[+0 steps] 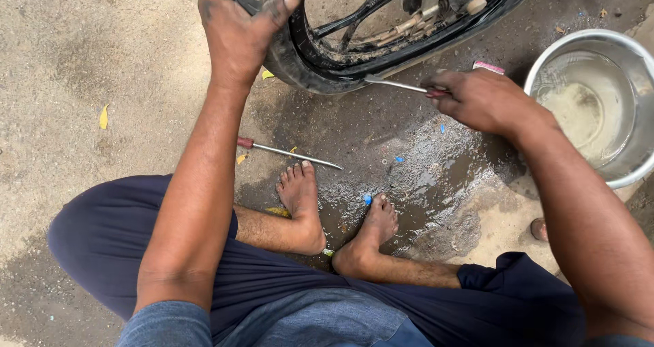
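- The left hand [235, 30] grips the black tyre [300, 61] of a wheel at the top of the view, the thumb pressed over the tyre's edge and the fingers wrapped behind it.
- The right hand [480, 100] is clenched around the red handle of a metal lever [395, 84], whose flat tip is tucked in at the lower edge of the tyre, where it meets the rim.
- A screwdriver [289, 153] with a red handle lies loose on the ground, just ahead of the person's bare toes and well below the tyre.
- A steel bowl [633, 81] holding cloudy water stands at the right, near the right forearm.
- The ground [422, 163] under the wheel is wet and dark; farther left it is dry and sandy.
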Demonstrator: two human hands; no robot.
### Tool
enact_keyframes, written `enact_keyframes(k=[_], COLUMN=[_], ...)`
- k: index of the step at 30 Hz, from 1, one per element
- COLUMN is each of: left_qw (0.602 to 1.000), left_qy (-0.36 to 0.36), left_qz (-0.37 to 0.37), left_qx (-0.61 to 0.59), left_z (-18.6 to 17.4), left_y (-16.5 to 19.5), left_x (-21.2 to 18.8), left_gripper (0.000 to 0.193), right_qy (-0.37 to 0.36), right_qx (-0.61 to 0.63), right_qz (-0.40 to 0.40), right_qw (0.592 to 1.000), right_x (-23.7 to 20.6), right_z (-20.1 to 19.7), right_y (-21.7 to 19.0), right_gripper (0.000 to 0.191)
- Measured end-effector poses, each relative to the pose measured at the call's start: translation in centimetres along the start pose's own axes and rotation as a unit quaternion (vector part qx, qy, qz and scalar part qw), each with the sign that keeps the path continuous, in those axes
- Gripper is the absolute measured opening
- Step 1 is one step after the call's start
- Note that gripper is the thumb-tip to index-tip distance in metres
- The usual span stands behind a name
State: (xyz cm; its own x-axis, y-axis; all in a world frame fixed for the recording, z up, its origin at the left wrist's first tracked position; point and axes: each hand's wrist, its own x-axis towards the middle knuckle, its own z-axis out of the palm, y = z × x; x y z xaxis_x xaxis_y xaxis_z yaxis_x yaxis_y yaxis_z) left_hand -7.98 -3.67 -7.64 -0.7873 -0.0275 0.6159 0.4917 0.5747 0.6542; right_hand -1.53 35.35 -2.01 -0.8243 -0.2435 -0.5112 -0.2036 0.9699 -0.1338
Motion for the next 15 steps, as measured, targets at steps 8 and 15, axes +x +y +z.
enact_keyframes(k=[8,15], left_qw=[0.997,1.0], left_qy=[-0.006,-0.016], left_qz=[-0.059,-0.007], left_qx=[-0.048,-0.011], left_z=[0.1,-0.6], left_y=[0.7,2.5], left_x=[0.1,2.1], left_gripper=[0.082,0.059], right_qy=[0.075,0.228], right_qx=[-0.193,-0.343], right_qz=[-0.086,-0.235], right_qw=[0.975,0.88], right_x=[3.5,3.9], right_z=[-4.0,-3.9], right_y=[-8.6,-8.0], right_gripper=[0.029,0.029])
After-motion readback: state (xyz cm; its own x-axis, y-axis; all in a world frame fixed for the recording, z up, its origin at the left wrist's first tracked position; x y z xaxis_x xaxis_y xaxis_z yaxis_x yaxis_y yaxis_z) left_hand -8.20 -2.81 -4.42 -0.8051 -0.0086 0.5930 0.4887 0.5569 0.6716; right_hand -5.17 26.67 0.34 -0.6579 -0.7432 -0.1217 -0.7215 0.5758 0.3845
